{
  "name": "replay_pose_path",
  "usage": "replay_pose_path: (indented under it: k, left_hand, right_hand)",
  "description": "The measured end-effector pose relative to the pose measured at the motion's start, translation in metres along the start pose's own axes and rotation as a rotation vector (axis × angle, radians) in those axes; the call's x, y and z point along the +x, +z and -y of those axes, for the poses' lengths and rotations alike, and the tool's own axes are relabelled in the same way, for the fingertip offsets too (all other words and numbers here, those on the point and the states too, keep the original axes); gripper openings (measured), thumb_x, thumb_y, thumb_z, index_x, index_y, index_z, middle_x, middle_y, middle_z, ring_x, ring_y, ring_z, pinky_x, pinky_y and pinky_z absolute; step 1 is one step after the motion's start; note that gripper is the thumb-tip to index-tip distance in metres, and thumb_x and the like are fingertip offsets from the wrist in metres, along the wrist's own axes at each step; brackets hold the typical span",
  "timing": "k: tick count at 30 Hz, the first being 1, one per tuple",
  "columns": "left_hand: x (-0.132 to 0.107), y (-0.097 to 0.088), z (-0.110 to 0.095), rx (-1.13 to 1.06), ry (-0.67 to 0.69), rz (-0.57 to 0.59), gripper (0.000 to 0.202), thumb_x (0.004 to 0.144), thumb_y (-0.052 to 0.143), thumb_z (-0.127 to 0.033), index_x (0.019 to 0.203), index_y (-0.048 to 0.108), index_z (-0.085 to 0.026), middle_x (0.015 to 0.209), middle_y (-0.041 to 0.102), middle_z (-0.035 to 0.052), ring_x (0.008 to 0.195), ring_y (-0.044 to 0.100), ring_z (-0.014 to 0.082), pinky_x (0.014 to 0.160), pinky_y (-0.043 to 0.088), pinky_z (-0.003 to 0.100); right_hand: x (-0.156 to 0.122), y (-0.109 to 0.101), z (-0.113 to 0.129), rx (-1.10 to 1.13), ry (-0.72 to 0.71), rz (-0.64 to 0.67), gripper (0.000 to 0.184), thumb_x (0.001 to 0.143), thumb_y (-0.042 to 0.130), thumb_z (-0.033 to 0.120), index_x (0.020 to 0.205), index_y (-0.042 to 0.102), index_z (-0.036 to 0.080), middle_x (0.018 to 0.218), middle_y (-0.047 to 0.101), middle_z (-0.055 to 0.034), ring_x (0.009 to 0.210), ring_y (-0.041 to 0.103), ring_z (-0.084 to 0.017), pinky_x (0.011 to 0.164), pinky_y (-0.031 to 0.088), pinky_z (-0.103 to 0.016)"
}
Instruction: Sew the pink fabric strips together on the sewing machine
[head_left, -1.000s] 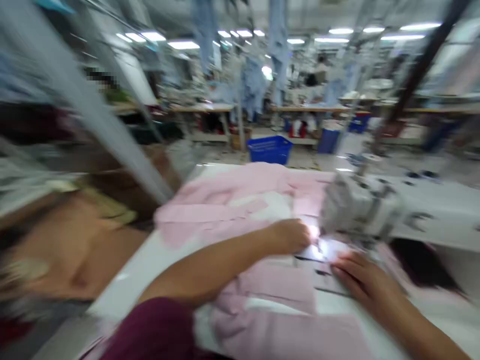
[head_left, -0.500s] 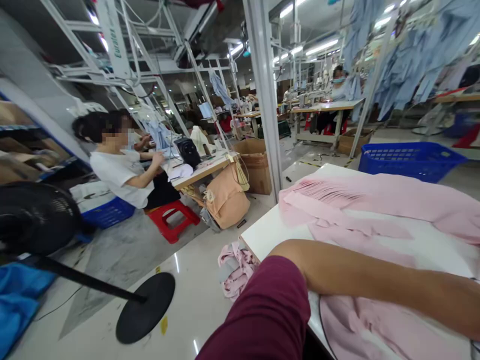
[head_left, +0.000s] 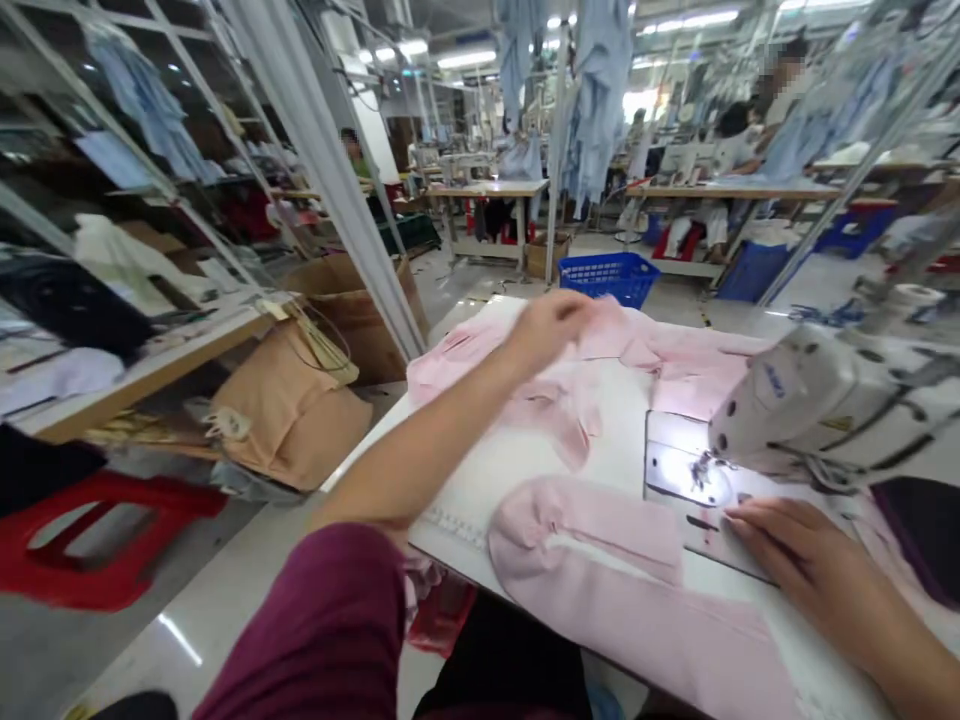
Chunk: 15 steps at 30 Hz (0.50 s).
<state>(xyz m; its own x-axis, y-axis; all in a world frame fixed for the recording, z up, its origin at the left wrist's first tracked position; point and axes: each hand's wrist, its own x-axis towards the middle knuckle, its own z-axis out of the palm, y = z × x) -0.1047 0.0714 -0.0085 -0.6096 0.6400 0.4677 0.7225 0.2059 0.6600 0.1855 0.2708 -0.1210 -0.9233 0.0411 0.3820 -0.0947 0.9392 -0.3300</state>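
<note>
My left hand (head_left: 551, 325) reaches out over the far side of the white table (head_left: 517, 465) and closes on a pink fabric piece (head_left: 555, 400) from the pink pile (head_left: 675, 355); motion blurs it. My right hand (head_left: 795, 555) lies flat with fingers stretched on the table just in front of the sewing machine (head_left: 817, 400), near its lit needle plate (head_left: 694, 470). A folded pink garment (head_left: 600, 580) lies on the near edge between my arms.
A blue basket (head_left: 607, 275) stands on the floor beyond the table. A grey post (head_left: 330, 190), tan bags (head_left: 289, 405) and a red stool (head_left: 97, 535) stand at the left. Other tables, hanging blue garments and people fill the background.
The view swung back from the left aisle to the table. My left hand left the needle area and now reaches the far pink pile. My right hand stays by the machine.
</note>
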Motion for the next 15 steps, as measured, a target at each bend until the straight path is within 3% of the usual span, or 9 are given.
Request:
replay_pose_path:
  k: [4, 7, 8, 10, 13, 15]
  left_hand:
    - [-0.001, -0.070, -0.006, -0.093, -0.035, -0.271, 0.019, 0.100, 0.035, -0.023, 0.100, 0.052, -0.016, 0.089, 0.061, -0.0001, 0.074, 0.057, 0.0078, 0.067, 0.053, 0.024]
    - [-0.005, -0.092, -0.011, -0.024, 0.098, -0.470, 0.022, 0.099, 0.040, -0.033, 0.101, 0.053, -0.016, 0.090, 0.058, -0.0010, 0.081, 0.056, 0.0092, 0.074, 0.050, 0.027]
    - [-0.006, -0.089, -0.009, 0.025, 0.135, -0.481, 0.023, 0.098, 0.042, -0.035, 0.100, 0.054, -0.016, 0.092, 0.058, -0.0008, 0.084, 0.055, 0.0102, 0.078, 0.050, 0.029]
    - [-0.013, -0.069, 0.001, 0.111, 0.161, -0.395, 0.024, 0.097, 0.044, -0.037, 0.096, 0.056, -0.016, 0.094, 0.061, -0.0002, 0.088, 0.056, 0.0119, 0.081, 0.050, 0.030]
    - [-0.036, -0.018, 0.017, 0.172, 0.182, -0.064, 0.022, 0.092, 0.050, -0.034, 0.088, 0.064, -0.017, 0.088, 0.067, 0.0001, 0.080, 0.061, 0.0124, 0.075, 0.052, 0.027]
    - [-0.056, 0.012, 0.026, 0.207, 0.224, 0.152, 0.018, 0.088, 0.055, -0.029, 0.083, 0.067, -0.018, 0.089, 0.071, -0.0004, 0.082, 0.064, 0.0134, 0.078, 0.053, 0.027]
  right_hand:
    - [0.009, 0.004, 0.007, 0.003, -0.014, 0.014, 0.039, 0.099, 0.039, 0.046, 0.092, 0.071, 0.024, 0.097, 0.069, -0.0058, 0.088, 0.067, -0.023, 0.075, 0.058, -0.035]
    - [0.007, 0.007, 0.010, 0.009, -0.005, -0.035, 0.044, 0.100, 0.036, 0.049, 0.092, 0.071, 0.024, 0.096, 0.069, -0.0062, 0.089, 0.066, -0.024, 0.077, 0.057, -0.038]
    - [0.005, 0.006, 0.010, 0.010, -0.003, -0.045, 0.046, 0.100, 0.035, 0.050, 0.092, 0.072, 0.024, 0.095, 0.069, -0.0065, 0.089, 0.066, -0.024, 0.077, 0.057, -0.039]
    - [0.001, 0.005, 0.010, 0.007, -0.008, -0.058, 0.048, 0.099, 0.035, 0.053, 0.090, 0.072, 0.024, 0.093, 0.069, -0.0066, 0.087, 0.066, -0.024, 0.077, 0.057, -0.038]
    - [0.001, 0.003, 0.010, 0.003, -0.003, -0.080, 0.049, 0.099, 0.035, 0.053, 0.089, 0.072, 0.024, 0.092, 0.069, -0.0063, 0.087, 0.066, -0.024, 0.076, 0.057, -0.038]
    - [0.003, 0.004, 0.010, 0.004, 0.005, -0.082, 0.048, 0.099, 0.035, 0.052, 0.089, 0.072, 0.023, 0.092, 0.069, -0.0061, 0.088, 0.066, -0.024, 0.075, 0.057, -0.037]
